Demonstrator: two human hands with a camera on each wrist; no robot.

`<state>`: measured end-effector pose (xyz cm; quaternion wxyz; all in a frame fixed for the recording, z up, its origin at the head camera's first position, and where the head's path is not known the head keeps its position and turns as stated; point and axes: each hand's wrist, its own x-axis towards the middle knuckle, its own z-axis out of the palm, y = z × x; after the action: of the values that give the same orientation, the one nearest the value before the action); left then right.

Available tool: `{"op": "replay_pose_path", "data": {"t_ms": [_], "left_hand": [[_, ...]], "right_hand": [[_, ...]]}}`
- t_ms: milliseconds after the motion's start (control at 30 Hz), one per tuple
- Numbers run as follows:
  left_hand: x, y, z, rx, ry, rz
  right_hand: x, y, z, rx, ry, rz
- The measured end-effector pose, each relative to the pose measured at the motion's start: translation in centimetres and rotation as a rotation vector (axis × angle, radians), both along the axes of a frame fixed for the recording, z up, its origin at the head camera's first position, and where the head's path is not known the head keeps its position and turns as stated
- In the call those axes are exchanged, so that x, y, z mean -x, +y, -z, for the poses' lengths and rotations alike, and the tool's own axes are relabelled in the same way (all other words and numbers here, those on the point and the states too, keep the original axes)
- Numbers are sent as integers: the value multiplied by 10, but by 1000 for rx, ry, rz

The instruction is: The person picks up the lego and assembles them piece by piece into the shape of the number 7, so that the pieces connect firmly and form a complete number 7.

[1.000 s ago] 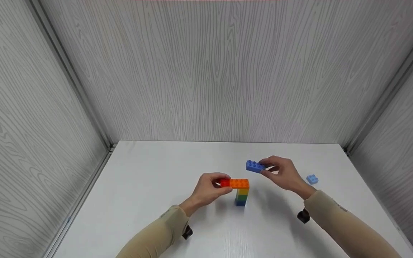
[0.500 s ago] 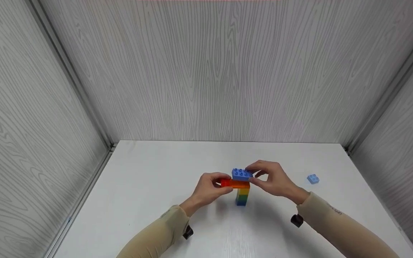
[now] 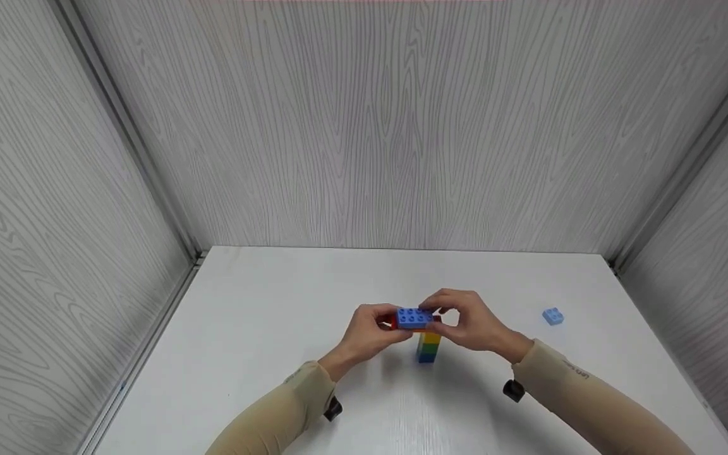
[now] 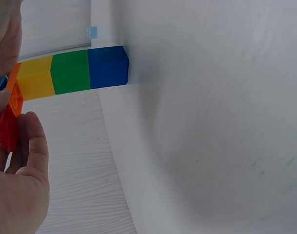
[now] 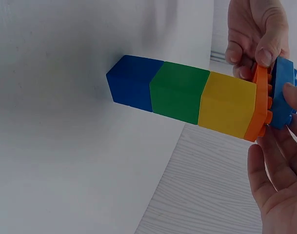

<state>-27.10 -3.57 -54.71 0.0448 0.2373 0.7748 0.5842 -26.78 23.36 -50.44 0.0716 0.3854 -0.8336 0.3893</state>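
A tower stands upright on the table: a dark blue brick (image 5: 134,83) at the bottom, then a green brick (image 5: 179,92), a yellow brick (image 5: 227,105) and a long orange brick (image 5: 259,109) on top. The orange brick juts out leftward, where my left hand (image 3: 364,335) pinches a red brick (image 4: 6,130) at its end; how those two join is hidden. Thumb and fingers of my right hand (image 3: 470,323) grip the right end of a long blue brick (image 3: 413,318) over the orange one. In the right wrist view orange studs show between the two bricks.
A small light blue brick (image 3: 553,316) lies on the white table (image 3: 275,303) to the right. Wood-grain panels (image 3: 364,126) enclose the table at the back and both sides.
My right hand has brought the long blue brick leftward and down, from the tower's right to over the orange and red bricks. My left hand has stayed in place on the red brick.
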Motion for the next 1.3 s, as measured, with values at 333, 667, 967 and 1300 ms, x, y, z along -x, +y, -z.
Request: {"op": "replay_pose_path", "data": {"t_ms": [333,667,967,1300], "left_hand": [[0,-1,0,-49,-5,5],[-1,-2,-1,-97,-35,42],[-1,-2,-5,-110,-84,51],[1,-1,-9,-177,-133,59]], "right_hand": [[-3,-8,-1,-14,-21,31],[-11,-4,11,-64,106,42],[-13,-4,22,-90,199,60],[-15,-7,27,-102,237,88]]}}
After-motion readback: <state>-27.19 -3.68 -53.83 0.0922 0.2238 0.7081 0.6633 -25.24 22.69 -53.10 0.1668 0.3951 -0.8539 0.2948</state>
